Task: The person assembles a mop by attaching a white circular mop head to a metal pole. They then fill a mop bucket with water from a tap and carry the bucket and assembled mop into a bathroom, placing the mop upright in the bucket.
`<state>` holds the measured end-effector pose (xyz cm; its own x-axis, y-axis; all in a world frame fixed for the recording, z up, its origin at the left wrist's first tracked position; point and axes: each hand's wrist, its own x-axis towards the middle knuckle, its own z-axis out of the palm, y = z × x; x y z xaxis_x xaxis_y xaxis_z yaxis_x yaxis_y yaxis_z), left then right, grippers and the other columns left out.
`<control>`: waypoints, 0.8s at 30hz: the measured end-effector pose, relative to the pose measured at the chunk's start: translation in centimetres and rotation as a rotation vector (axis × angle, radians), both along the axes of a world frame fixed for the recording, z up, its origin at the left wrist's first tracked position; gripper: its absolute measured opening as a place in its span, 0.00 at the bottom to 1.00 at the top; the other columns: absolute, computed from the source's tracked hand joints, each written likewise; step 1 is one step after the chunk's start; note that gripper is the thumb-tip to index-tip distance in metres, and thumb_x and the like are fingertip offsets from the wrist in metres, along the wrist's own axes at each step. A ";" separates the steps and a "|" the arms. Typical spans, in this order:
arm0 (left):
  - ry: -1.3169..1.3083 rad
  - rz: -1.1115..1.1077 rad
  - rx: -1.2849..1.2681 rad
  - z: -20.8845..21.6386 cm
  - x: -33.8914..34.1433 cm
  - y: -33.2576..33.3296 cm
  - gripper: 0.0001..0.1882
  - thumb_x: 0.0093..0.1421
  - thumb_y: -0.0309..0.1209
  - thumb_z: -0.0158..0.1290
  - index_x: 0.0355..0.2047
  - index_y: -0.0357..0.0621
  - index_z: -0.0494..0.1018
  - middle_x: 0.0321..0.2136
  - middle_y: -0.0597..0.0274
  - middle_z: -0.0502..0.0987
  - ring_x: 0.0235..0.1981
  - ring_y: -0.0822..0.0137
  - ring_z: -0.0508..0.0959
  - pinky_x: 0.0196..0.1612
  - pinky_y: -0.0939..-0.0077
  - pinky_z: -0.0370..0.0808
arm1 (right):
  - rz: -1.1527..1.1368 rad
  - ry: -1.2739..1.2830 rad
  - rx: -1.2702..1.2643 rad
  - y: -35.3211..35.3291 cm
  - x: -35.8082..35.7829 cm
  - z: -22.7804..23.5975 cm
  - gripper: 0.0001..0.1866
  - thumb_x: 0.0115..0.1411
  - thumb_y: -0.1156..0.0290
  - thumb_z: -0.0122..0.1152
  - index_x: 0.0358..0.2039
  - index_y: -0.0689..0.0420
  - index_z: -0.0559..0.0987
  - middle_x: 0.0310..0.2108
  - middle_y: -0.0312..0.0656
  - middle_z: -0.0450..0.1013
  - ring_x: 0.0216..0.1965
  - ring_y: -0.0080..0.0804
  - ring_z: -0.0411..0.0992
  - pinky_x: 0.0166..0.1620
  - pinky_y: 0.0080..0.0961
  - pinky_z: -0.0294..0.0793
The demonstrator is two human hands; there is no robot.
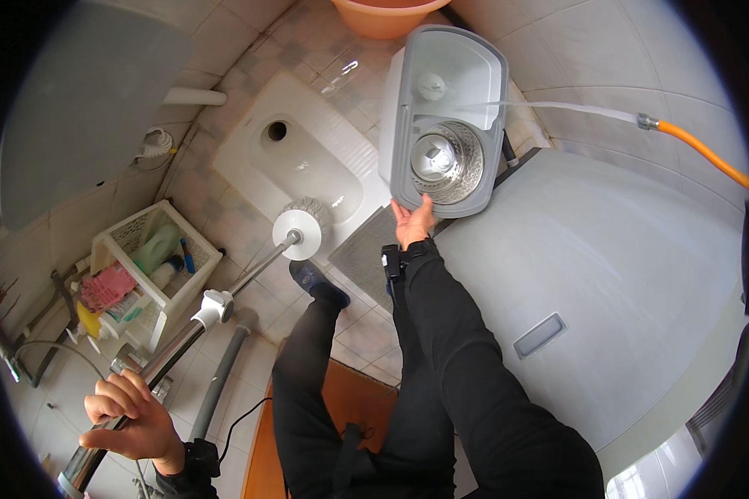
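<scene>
My left hand [137, 420] is at the lower left, its fingers curled around the metal handle of a mop [254, 272]. A white joint sits partway along that handle. The mop's round white plate with grey strands [298, 236] hangs by the near end of the squat toilet [308, 166]. With my right hand [414, 223] I grip the near rim of a grey-and-white mop bucket [398, 154]. A metal spin basket [460, 176] sits in its near half. Water from an orange hose [699, 150] streams into the far half.
A large grey panel [599, 274] with a recessed handle fills the right side. On the left, a white plastic basket [162, 308] holds bottles and pink gloves. An orange basin [387, 18] stands at the far end. Beneath me are an orange-brown board [262, 445] and a grey pipe [223, 378].
</scene>
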<state>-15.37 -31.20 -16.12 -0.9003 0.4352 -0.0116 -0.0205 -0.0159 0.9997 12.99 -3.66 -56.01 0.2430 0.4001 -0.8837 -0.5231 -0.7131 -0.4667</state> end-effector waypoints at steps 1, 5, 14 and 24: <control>-0.002 -0.003 0.014 0.0 0.0 -0.1 0.31 0.65 0.64 0.36 0.22 0.50 0.57 0.16 0.70 0.57 0.17 0.76 0.55 0.23 0.80 0.55 | 0.001 0.056 0.008 -0.8 -0.6 -0.4 0.30 0.64 0.57 0.54 0.59 0.63 0.61 0.53 0.52 0.64 0.49 0.57 0.70 0.51 0.50 0.78; 0.030 -0.043 -0.010 0.0 -0.2 -0.2 0.31 0.65 0.64 0.36 0.22 0.50 0.58 0.16 0.70 0.57 0.17 0.76 0.55 0.23 0.79 0.55 | 0.062 0.045 -0.091 -1.6 -0.8 -2.1 0.29 0.63 0.61 0.56 0.59 0.63 0.61 0.54 0.54 0.62 0.50 0.58 0.69 0.47 0.47 0.81; 0.055 -0.033 -0.042 -0.4 -1.2 0.3 0.31 0.65 0.65 0.35 0.22 0.50 0.57 0.16 0.70 0.57 0.17 0.75 0.55 0.24 0.79 0.56 | 0.345 -0.192 -0.178 3.9 8.4 -1.8 0.25 0.60 0.62 0.59 0.55 0.55 0.65 0.47 0.46 0.69 0.46 0.49 0.71 0.45 0.44 0.79; 0.044 -0.060 -0.024 -0.7 -2.4 1.0 0.32 0.64 0.65 0.35 0.22 0.49 0.57 0.16 0.70 0.57 0.16 0.76 0.55 0.23 0.79 0.57 | 0.554 -0.303 -0.013 3.8 10.6 0.3 0.26 0.62 0.65 0.58 0.56 0.65 0.65 0.50 0.51 0.68 0.45 0.51 0.73 0.39 0.51 0.83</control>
<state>-17.79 -30.19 -16.85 -0.8726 0.4882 0.0165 0.0234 0.0080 0.9997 23.55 0.16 -55.76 0.2428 0.5277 -0.8140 0.0792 -0.8471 -0.5255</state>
